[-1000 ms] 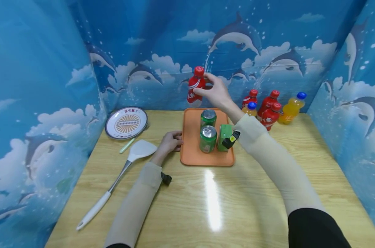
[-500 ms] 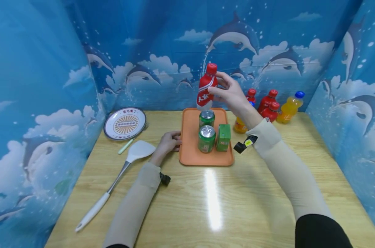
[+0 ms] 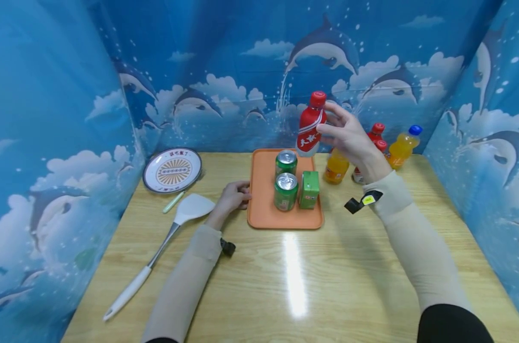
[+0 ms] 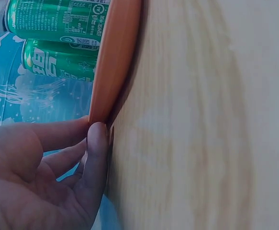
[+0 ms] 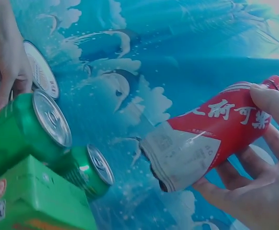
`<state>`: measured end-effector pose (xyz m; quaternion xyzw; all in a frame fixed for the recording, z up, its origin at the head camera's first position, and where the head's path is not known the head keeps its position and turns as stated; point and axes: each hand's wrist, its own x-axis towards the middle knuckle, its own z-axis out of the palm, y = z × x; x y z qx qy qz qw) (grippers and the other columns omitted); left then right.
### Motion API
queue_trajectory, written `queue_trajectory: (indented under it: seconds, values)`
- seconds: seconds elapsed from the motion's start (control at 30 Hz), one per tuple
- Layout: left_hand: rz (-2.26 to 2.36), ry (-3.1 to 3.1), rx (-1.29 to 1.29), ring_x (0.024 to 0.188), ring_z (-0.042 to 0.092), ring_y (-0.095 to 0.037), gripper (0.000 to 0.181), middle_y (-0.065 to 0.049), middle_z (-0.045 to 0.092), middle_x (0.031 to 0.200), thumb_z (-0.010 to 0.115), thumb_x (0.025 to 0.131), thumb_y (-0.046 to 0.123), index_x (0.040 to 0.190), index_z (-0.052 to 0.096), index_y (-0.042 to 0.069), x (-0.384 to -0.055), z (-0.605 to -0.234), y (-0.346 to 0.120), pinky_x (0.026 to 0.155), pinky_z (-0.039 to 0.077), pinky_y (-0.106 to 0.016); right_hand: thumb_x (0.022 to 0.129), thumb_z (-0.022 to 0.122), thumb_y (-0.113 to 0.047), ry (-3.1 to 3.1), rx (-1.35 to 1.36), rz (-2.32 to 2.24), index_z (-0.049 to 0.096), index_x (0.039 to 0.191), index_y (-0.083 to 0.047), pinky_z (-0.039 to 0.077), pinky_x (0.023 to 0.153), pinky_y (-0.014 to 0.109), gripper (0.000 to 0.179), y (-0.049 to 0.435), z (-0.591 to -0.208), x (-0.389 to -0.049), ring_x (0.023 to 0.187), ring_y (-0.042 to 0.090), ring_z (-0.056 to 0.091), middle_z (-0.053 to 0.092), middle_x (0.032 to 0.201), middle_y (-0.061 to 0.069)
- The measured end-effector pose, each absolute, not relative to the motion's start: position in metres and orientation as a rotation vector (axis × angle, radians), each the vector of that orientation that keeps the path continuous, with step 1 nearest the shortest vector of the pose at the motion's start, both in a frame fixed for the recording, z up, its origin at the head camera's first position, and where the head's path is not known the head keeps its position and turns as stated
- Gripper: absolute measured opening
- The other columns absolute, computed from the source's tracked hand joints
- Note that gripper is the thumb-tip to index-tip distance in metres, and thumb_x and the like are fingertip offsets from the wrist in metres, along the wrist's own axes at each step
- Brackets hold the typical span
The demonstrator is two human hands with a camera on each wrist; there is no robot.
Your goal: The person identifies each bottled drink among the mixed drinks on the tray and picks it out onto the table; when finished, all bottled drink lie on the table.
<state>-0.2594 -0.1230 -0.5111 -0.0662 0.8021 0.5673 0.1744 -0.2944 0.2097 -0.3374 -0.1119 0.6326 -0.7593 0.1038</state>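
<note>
My right hand (image 3: 349, 136) holds a red-labelled cola bottle (image 3: 311, 126) in the air, cap up and slightly tilted, over the far right corner of the orange tray (image 3: 263, 212). In the right wrist view the thumb and fingers wrap the cola bottle (image 5: 225, 129) near its neck. At the tray's left edge my left hand (image 3: 234, 196) pinches the rim between thumb and finger, as the left wrist view shows. On the tray stand two green drink cans (image 3: 286, 191), one behind the other, and a green drink carton (image 3: 309, 189) to their right.
Right of the tray stand an orange-drink bottle (image 3: 336, 167), red bottles (image 3: 376, 132) partly behind my right hand, and another orange-drink bottle (image 3: 402, 148) with a blue cap. On the left lie a plate (image 3: 173, 170), a green-handled utensil (image 3: 173, 202) and a white spatula (image 3: 132, 290).
My right hand has carried the cola bottle to the right, from above the tray's far left to its far right corner. The left hand stays at the tray's rim.
</note>
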Motion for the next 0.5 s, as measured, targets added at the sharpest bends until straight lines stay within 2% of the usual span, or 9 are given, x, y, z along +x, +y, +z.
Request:
queue_trajectory:
  seconds: [0.3,0.5]
  values:
    - [1.606,2.252,-0.171,0.079,0.062,-0.011,0.057,-0.006,0.06,0.109,0.066,0.101,0.002,0.156,0.052,0.01,-0.259,-0.509,-0.124,0.06,0.058,-0.023,0.103,0.064,-0.003,1.733,-0.447,-2.32,0.05,0.155,-0.018,0.062,0.088,0.025,0.055,0.248,-0.342,-0.287,0.117,0.018,0.063,0.064,0.137,0.003]
    - [1.599,2.265,-0.176,0.079,0.062,-0.011,0.057,-0.006,0.059,0.108,0.066,0.101,0.002,0.156,0.052,0.01,-0.259,-0.509,-0.123,0.061,0.059,-0.022,0.103,0.058,0.004,1.683,-0.537,-2.374,0.054,0.15,-0.013,0.063,0.092,0.026,0.049,0.278,-0.352,-0.281,0.115,0.016,0.068,0.069,0.132,0.004]
